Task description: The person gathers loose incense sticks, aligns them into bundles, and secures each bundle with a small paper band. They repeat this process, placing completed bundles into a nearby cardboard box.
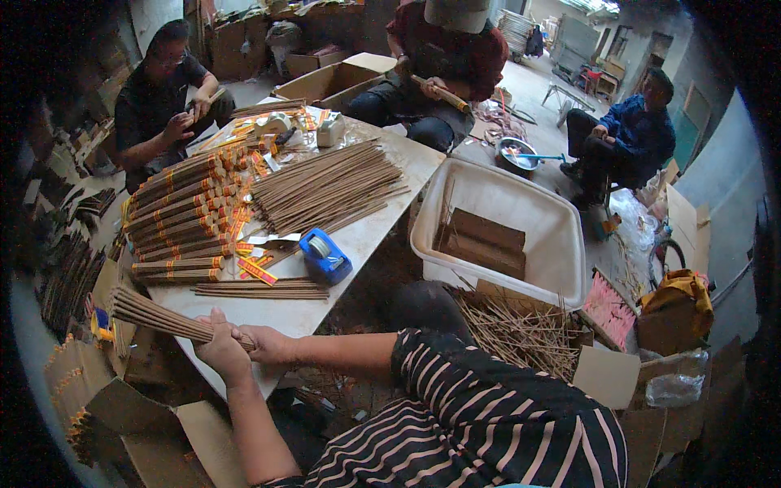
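A loose bundle of brown incense sticks (159, 315) slants over the table's near left corner, its far end fanned slightly. My left hand (221, 348) is wrapped round the near part of the bundle. Right beside it, my right hand (267, 343) closes on the near end; some of its fingers are hidden. Just beyond my hands lies a short row of loose sticks (264, 289). Stacked finished bundles (175, 215) with red and yellow bands lie at the left, next to a wide pile of loose sticks (325, 185). A blue tape dispenser (325, 256) stands near the table's right edge.
Red and yellow labels (257, 271) are scattered on the white table (390, 210). A white plastic tub (498, 183) stands to the right, above broken sticks (521, 329). Open cardboard boxes (138, 415) sit at lower left. Two people work across the table; another person (622, 134) sits farther right.
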### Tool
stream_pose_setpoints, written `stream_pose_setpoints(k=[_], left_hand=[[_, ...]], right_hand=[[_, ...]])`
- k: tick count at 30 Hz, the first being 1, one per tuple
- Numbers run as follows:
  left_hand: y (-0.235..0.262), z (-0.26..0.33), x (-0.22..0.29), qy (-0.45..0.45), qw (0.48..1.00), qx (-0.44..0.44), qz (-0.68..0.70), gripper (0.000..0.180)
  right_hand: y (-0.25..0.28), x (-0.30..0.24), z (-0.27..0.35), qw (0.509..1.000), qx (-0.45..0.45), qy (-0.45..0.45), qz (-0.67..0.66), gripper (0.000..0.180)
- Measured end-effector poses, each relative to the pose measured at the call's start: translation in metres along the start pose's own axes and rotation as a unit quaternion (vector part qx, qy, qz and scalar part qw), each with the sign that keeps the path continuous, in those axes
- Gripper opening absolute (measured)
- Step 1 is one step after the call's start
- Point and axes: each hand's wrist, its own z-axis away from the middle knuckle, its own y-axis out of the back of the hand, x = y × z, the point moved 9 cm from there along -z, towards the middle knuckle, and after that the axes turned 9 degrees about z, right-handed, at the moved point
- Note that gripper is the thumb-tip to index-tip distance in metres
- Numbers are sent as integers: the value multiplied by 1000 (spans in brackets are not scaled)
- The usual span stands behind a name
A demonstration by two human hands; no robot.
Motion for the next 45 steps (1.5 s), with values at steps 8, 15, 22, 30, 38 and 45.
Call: stream_pose_setpoints(k=[8, 15, 22, 30, 38, 45], left_hand=[[-1, 0, 27, 92, 985, -53, 133, 23], [-7, 14, 61, 73, 985, -39, 154, 21], [-8, 32, 58, 34, 997, -31, 69, 23], [-10, 24, 47, -118, 985, -84, -95, 20], [5, 23, 19, -174, 974, -86, -114, 20], [14, 13, 2, 67, 997, -9, 43, 21]], right_hand=[[10, -69, 24, 986, -72, 7, 153, 23], [9, -72, 42, 989, -42, -137, 37, 29], [10, -68, 37, 998, -15, -58, 32, 31], [12, -69, 10, 1000, -9, -4, -29, 37], [-4, -28, 12, 998, -57, -9, -8, 41], [-3, -30, 17, 990, -71, -112, 39, 39]])
